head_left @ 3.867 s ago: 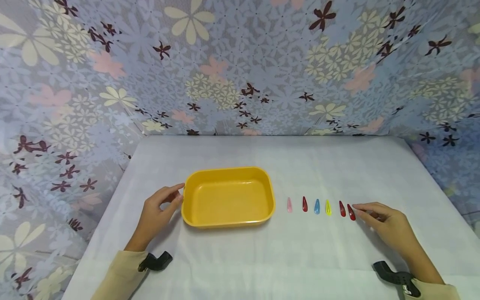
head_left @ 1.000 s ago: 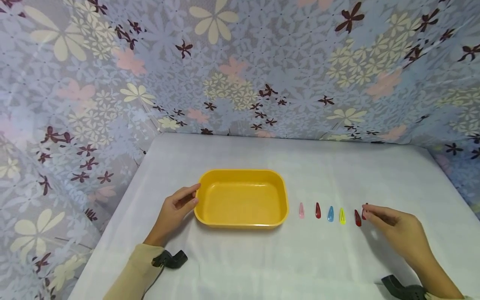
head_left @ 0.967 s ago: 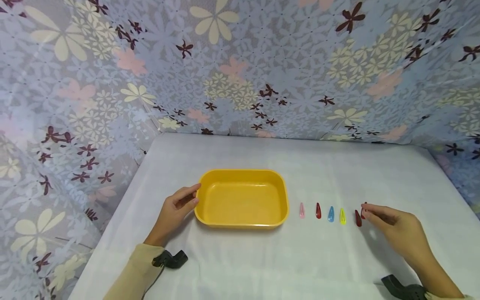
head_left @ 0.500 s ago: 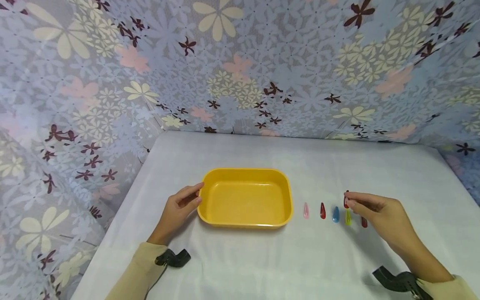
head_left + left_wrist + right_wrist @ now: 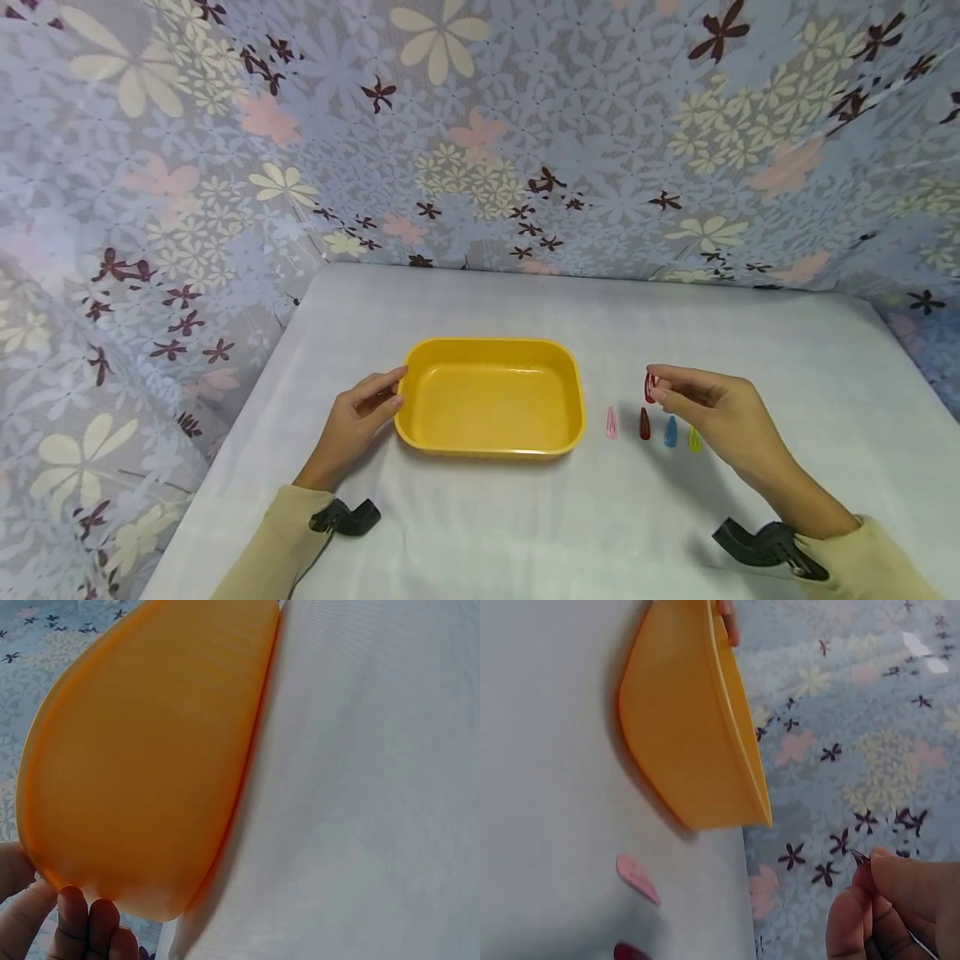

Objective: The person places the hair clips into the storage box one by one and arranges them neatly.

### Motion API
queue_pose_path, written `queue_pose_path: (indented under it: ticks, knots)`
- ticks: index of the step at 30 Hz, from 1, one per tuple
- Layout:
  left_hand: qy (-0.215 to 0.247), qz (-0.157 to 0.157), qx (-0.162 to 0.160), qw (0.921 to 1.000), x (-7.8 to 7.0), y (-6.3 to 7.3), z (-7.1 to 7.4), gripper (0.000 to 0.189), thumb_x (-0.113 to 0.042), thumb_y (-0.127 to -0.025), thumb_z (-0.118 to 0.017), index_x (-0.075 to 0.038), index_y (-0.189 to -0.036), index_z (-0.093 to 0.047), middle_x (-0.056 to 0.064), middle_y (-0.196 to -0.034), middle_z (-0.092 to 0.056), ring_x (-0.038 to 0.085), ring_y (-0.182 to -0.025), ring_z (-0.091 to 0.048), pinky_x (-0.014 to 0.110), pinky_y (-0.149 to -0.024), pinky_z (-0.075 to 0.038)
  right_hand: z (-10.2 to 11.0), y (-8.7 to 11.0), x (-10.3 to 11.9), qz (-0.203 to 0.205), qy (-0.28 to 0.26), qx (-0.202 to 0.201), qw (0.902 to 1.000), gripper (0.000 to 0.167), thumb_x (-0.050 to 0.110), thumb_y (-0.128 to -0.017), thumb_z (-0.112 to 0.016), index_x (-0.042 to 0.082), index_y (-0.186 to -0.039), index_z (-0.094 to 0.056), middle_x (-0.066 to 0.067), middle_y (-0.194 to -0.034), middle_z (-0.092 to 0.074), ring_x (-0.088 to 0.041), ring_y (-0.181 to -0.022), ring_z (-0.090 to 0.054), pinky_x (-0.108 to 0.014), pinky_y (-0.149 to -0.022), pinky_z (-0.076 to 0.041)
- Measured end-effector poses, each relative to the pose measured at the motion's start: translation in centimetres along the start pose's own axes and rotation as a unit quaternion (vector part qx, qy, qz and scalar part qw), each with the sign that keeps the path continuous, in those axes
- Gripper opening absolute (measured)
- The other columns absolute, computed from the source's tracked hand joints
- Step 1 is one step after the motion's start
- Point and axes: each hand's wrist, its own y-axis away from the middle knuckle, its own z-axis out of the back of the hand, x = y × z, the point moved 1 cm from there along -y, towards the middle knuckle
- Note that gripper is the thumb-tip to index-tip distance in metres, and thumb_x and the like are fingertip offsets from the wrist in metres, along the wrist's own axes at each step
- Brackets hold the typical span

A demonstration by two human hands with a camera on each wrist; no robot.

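Note:
In the head view my right hand (image 5: 723, 417) pinches a red snap hair clip (image 5: 650, 387) between thumb and index finger, raised over the row of clips. Only the clip's tip (image 5: 860, 856) shows in the right wrist view. Below it on the white cloth lie a pink clip (image 5: 611, 422), a dark red clip (image 5: 644, 423), a blue clip (image 5: 671, 431) and a yellow clip (image 5: 695, 439). Another red clip is hidden behind my right hand. My left hand (image 5: 356, 425) rests its fingertips against the left end of the yellow tray (image 5: 487, 454).
The tray stands on a table covered with white cloth (image 5: 480, 533), left of the clips. A floral curtain (image 5: 480, 150) hangs along the back and sides. Black camera mounts (image 5: 347, 517) sit at both wrists.
My right hand has picked up the rightmost red clip from the cloth and carried it left, over the row. My left hand stays at the tray. The head view has shifted slightly.

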Motion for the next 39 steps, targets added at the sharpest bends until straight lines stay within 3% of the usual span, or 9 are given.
queue_pose_path:
  ticks: [6,10,13,17,19,22,29,32,39]
  knots:
    - [-0.007,-0.001,0.006,1.0,0.1,-0.4,0.1,0.041,-0.01,-0.099,-0.069,-0.008,-0.14,-0.064,0.014,-0.118,-0.064,0.017,-0.105,-0.057,0.021,-0.094,-0.05,-1.3,-0.7,1.2,0.012,-0.024,0.019,0.9995,0.046,0.036,-0.098,-0.071,0.012,-0.136,-0.068,-0.003,-0.111,-0.073,-0.016,-0.099,-0.07,-0.021,-0.082,-0.056]
    - [-0.005,-0.005,-0.004,1.0,0.3,-0.2,0.3,0.041,-0.008,-0.098,-0.069,-0.006,-0.138,-0.064,0.015,-0.115,-0.064,0.018,-0.103,-0.057,0.021,-0.093,-0.051,-2.6,-1.5,2.2,0.017,-0.031,0.035,0.9988,0.046,0.037,-0.096,-0.072,0.013,-0.135,-0.068,-0.004,-0.108,-0.073,-0.018,-0.098,-0.07,-0.024,-0.08,-0.057]
    - [-0.004,-0.004,-0.007,1.0,0.3,-0.1,0.3,0.041,-0.008,-0.098,-0.069,-0.005,-0.138,-0.064,0.014,-0.115,-0.064,0.017,-0.102,-0.057,0.02,-0.092,-0.051,-3.5,-1.9,2.6,0.003,-0.051,0.047,0.9976,0.047,0.037,-0.095,-0.074,0.012,-0.135,-0.068,-0.006,-0.109,-0.073,-0.018,-0.095,-0.07,-0.033,-0.067,-0.059]
    - [-0.005,-0.002,-0.007,1.0,0.3,0.0,0.3,0.04,-0.008,-0.098,-0.069,-0.005,-0.137,-0.065,0.013,-0.114,-0.064,0.016,-0.101,-0.057,0.019,-0.091,-0.051,-4.4,-2.4,3.2,-0.025,-0.065,0.059,0.9958,0.049,0.038,-0.094,-0.075,0.014,-0.137,-0.067,-0.007,-0.112,-0.072,-0.02,-0.094,-0.069,-0.043,-0.049,-0.052]
    - [-0.005,-0.007,-0.006,0.9999,0.2,0.0,0.3,0.04,-0.008,-0.098,-0.069,-0.004,-0.137,-0.065,0.013,-0.114,-0.064,0.016,-0.101,-0.057,0.02,-0.091,-0.051,-4.7,-2.6,3.6,-0.034,-0.061,0.064,0.9955,0.05,0.04,-0.094,-0.075,0.016,-0.136,-0.068,-0.006,-0.113,-0.072,-0.021,-0.095,-0.068,-0.04,-0.045,-0.049]
    - [-0.002,-0.015,-0.004,0.9999,0.1,-0.1,0.2,0.04,-0.007,-0.098,-0.069,-0.004,-0.137,-0.065,0.014,-0.113,-0.064,0.016,-0.101,-0.057,0.02,-0.092,-0.051,-5.3,-3.0,4.4,-0.028,-0.067,0.075,0.9946,0.049,0.038,-0.094,-0.075,0.012,-0.135,-0.068,-0.007,-0.114,-0.072,-0.023,-0.097,-0.069,-0.033,-0.057,-0.056]
    - [0.002,-0.026,-0.005,0.9996,0.2,-0.3,0.2,0.04,-0.004,-0.098,-0.068,-0.001,-0.137,-0.064,0.016,-0.109,-0.062,0.016,-0.099,-0.056,0.02,-0.089,-0.051,-7.7,-4.3,6.3,-0.007,-0.106,0.123,0.9867,0.046,0.025,-0.095,-0.075,0.003,-0.134,-0.067,-0.01,-0.111,-0.073,-0.033,-0.101,-0.068,-0.035,-0.068,-0.06]
    - [0.002,-0.028,-0.007,0.9996,0.3,-0.3,0.1,0.04,-0.005,-0.098,-0.068,-0.002,-0.137,-0.064,0.015,-0.108,-0.061,0.017,-0.099,-0.055,0.02,-0.089,-0.051,-9.0,-4.8,6.9,0.005,-0.117,0.135,0.9839,0.043,0.022,-0.095,-0.075,0.002,-0.132,-0.067,-0.01,-0.111,-0.074,-0.037,-0.104,-0.067,-0.036,-0.086,-0.058]
    - [0.001,-0.025,-0.008,0.9997,0.2,-0.3,0.1,0.041,-0.004,-0.098,-0.068,-0.003,-0.138,-0.064,0.015,-0.11,-0.062,0.017,-0.099,-0.056,0.02,-0.089,-0.051,-11.6,-5.8,8.0,0.017,-0.134,0.159,0.978,0.039,0.016,-0.094,-0.075,-0.001,-0.129,-0.068,-0.01,-0.107,-0.074,-0.038,-0.1,-0.067,-0.039,-0.086,-0.057]
